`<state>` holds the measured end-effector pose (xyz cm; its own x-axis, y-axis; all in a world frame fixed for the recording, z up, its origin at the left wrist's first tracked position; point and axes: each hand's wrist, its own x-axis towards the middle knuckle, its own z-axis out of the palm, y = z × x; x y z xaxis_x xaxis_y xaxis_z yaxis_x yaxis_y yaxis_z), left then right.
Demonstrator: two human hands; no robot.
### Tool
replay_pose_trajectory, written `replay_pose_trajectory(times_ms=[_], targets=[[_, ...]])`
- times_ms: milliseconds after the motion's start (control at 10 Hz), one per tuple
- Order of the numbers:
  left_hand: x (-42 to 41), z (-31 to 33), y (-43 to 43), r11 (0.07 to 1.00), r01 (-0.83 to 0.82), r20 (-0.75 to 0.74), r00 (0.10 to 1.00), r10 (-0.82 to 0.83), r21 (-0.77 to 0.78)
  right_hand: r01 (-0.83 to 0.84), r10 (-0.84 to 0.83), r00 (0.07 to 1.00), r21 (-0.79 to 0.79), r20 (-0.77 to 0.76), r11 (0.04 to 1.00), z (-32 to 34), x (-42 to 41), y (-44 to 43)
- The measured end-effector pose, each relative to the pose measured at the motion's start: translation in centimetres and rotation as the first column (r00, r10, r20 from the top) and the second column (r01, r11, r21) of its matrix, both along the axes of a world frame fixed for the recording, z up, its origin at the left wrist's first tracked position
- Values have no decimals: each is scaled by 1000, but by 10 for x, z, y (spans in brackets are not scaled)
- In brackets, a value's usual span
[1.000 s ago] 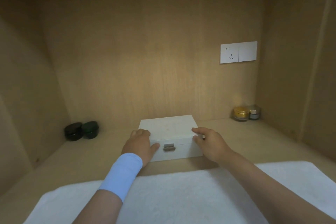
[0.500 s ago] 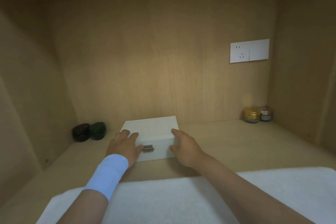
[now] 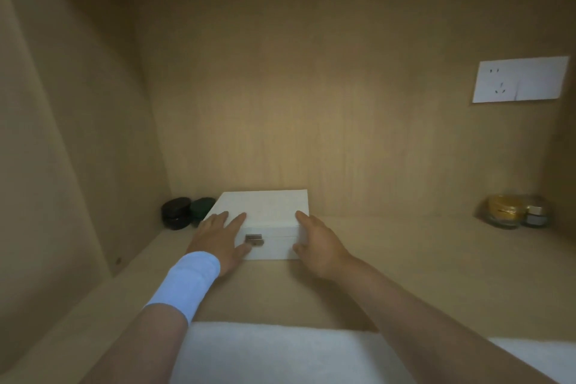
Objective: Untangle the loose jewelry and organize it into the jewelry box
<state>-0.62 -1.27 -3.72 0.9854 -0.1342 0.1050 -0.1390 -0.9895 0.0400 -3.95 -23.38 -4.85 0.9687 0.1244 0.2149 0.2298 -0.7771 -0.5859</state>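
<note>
Over the last second the jewelry box point(image 3: 268, 212) has slid back and left across the bench point(image 3: 405, 259), away from the white towel point(image 3: 280, 352) at 6 o'clock, and it's now just beside the dark jars point(image 3: 176, 217) at its 9 o'clock. The left hand point(image 3: 218, 237) lies flat on the lid with its thumb by the clasp point(image 3: 254, 240), and the right hand point(image 3: 321, 246) wraps round the 3 o'clock corner. The lid's down and no loose jewelry shows, so I'd guess sorting hasn't started.
</note>
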Motion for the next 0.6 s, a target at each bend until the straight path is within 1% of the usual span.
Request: replay_pose_trajectory(times_ms=[100, 300, 400, 500, 600], targets=[[16, -2, 9, 999, -11, -15, 1000, 11, -44, 0, 0, 1000, -5, 16, 1000, 1, 13, 7], [30, -2, 17, 989, 6, 45, 999, 1, -147, 49, -48, 995, -1, 90, 999, -4, 30, 8], [30, 0, 16, 990, 19, 28, 999, -16, -139, 38, -36, 998, -32, 59, 999, -3, 30, 7], [27, -4, 17, 986, 30, 52, 998, -22, -162, 115, -100, 991, -184, 87, 976, -5, 25, 17], [20, -4, 19, 977, 71, 98, 994, -52, -203, 127, -62, 975, -304, 214, 944, -3, 18, 30]])
